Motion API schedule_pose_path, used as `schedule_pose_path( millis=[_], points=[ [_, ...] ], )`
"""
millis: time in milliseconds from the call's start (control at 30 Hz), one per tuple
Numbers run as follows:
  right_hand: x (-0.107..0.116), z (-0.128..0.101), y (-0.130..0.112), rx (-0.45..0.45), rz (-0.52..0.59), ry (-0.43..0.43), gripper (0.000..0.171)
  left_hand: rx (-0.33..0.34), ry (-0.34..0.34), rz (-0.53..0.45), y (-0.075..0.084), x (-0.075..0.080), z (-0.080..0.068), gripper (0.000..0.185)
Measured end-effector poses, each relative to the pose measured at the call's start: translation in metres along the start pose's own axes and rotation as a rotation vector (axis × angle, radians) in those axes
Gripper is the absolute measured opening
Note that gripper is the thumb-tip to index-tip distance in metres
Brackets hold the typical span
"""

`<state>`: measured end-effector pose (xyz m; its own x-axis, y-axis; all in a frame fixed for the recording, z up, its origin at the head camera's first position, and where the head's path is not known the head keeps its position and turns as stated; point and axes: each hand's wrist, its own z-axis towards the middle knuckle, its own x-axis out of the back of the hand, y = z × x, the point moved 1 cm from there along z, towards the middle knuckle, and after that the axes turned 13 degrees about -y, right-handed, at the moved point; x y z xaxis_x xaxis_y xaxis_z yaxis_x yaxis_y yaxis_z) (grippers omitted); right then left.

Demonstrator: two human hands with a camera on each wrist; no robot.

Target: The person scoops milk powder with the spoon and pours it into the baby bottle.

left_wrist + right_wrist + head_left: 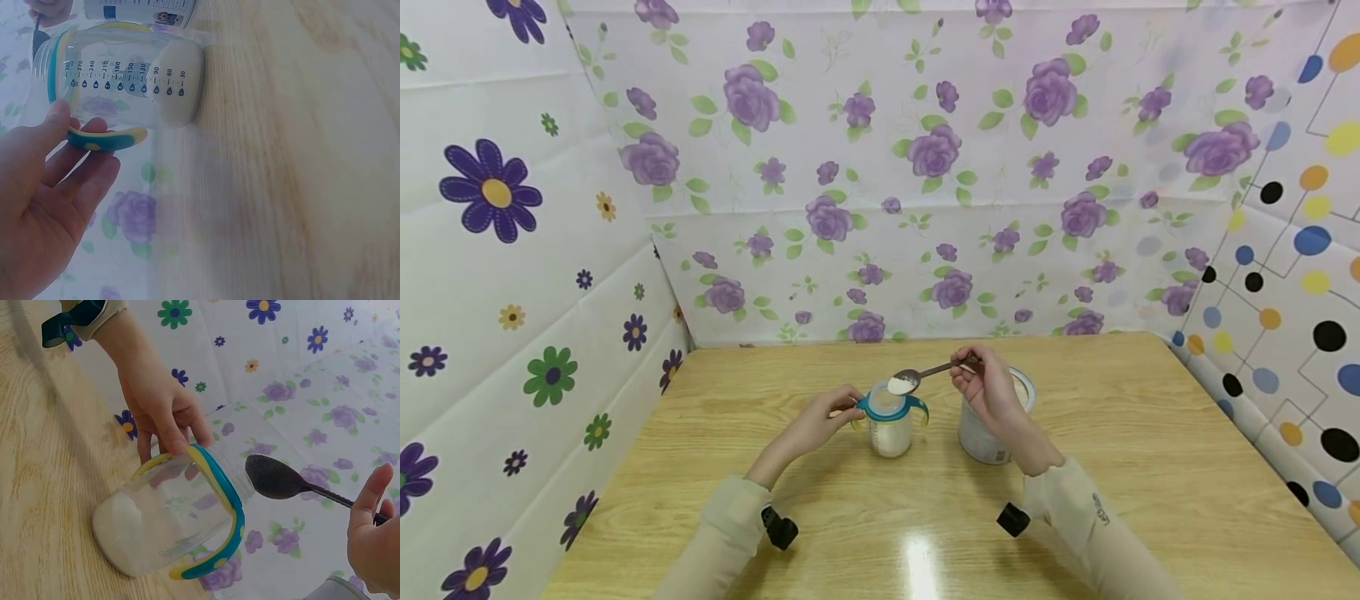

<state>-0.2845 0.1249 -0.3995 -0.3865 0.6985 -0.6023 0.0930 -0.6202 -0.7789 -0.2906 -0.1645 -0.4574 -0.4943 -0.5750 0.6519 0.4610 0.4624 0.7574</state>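
A clear baby bottle (891, 433) with a blue-and-yellow two-handled ring stands upright on the table. White powder lies in its bottom, seen in the left wrist view below the printed scale (131, 78). My left hand (820, 421) pinches one of the bottle's handles (103, 139) between thumb and fingers. In my right hand (988, 392) is the handle of a dark metal spoon (275, 478). The spoon's bowl holds a heap of white powder (900, 386) and is over the bottle's open mouth. Beneath my right hand stands an open can (981, 437), partly hidden by that hand.
The wooden table (715, 500) carries the bottle and the can side by side. Behind it hangs a sheet with purple roses (932, 150). Patterned sheets also close off the left (490, 192) and right (1315, 242) sides.
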Motion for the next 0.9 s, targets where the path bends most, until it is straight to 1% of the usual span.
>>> schedule_pose_path(
  millis=[167, 367, 533, 733, 900],
  points=[
    [-0.002, 0.0, 0.002, 0.002, -0.011, -0.032, 0.037, 0.002, 0.003, -0.006, 0.0, -0.001, 0.0, 0.01],
    [-0.004, 0.001, 0.005, 0.0, -0.029, -0.096, 0.036, 0.004, 0.002, -0.017, 0.0, -0.001, 0.0, 0.01],
    [-0.009, 0.001, 0.006, 0.001, -0.124, -0.149, 0.037, 0.015, 0.0, -0.033, 0.001, -0.001, -0.001, 0.012],
    [-0.015, -0.001, 0.008, 0.006, -0.27, -0.282, 0.036, 0.029, 0.01, -0.03, 0.002, -0.001, -0.001, 0.012],
    [-0.017, -0.003, 0.012, 0.001, -0.345, -0.365, 0.035, 0.035, 0.009, -0.027, 0.002, -0.001, -0.001, 0.013]
  ],
)
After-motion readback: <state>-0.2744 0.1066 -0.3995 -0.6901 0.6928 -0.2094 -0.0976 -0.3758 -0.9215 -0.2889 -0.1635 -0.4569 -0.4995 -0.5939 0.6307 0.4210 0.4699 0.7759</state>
